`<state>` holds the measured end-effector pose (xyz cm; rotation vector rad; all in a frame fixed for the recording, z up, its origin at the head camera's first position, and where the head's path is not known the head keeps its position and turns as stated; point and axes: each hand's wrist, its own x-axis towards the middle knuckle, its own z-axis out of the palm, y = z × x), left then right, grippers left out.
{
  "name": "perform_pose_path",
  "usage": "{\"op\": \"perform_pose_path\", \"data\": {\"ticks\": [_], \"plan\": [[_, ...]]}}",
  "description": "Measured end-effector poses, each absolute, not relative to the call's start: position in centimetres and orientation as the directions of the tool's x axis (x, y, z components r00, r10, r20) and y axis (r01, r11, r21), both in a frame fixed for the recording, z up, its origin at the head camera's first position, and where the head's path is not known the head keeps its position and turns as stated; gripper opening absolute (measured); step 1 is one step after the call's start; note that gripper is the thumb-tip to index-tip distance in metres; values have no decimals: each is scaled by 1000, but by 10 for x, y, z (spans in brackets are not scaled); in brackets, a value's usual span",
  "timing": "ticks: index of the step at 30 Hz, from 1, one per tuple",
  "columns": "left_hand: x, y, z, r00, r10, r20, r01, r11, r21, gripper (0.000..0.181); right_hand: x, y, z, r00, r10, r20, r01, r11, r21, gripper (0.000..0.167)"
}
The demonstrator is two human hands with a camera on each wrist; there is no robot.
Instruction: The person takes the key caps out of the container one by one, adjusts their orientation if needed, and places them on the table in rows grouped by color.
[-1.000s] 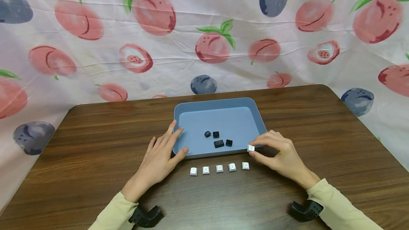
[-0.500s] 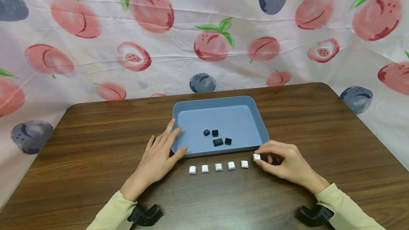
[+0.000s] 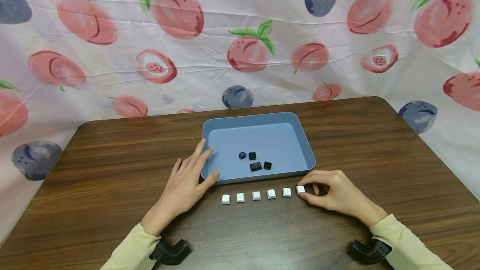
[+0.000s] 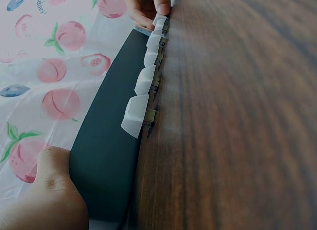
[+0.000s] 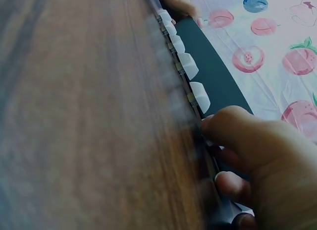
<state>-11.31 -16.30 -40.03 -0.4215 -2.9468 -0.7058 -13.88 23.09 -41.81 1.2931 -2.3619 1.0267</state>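
Observation:
My right hand [image 3: 331, 191] pinches a white keycap [image 3: 300, 189] between thumb and fingers, at the right end of a row of white keycaps [image 3: 256, 196] on the table. In the left wrist view, small brownish parts show under the row's caps [image 4: 135, 116]. Behind the row lies a shallow blue tray [image 3: 258, 136]. Several black keycaps [image 3: 256, 166] sit in it, one of them wider than the others. With fingers spread, my left hand [image 3: 183, 186] rests at the tray's left edge, its thumb by the near left corner. The right wrist view hides the pinched cap behind the fingers.
A brown wood-grain table [image 3: 123, 166] carries everything. Behind it hangs a white cloth [image 3: 210, 86] printed with fruit. Black wrist devices [image 3: 170, 252] are strapped at both sleeves, just above the tabletop.
My right hand has moved from over the tray's near right corner down and slightly right, bringing the white keycap to the row's right end on the table. The left hand keeps its place.

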Motion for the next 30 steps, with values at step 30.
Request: {"op": "perform_pose_path", "data": {"ticks": [30], "plan": [[-112,-163,-400,-960,247,134,281,851,445,67,-141,218,-415,-411,-548,729,-907,164,-388,14]]}}
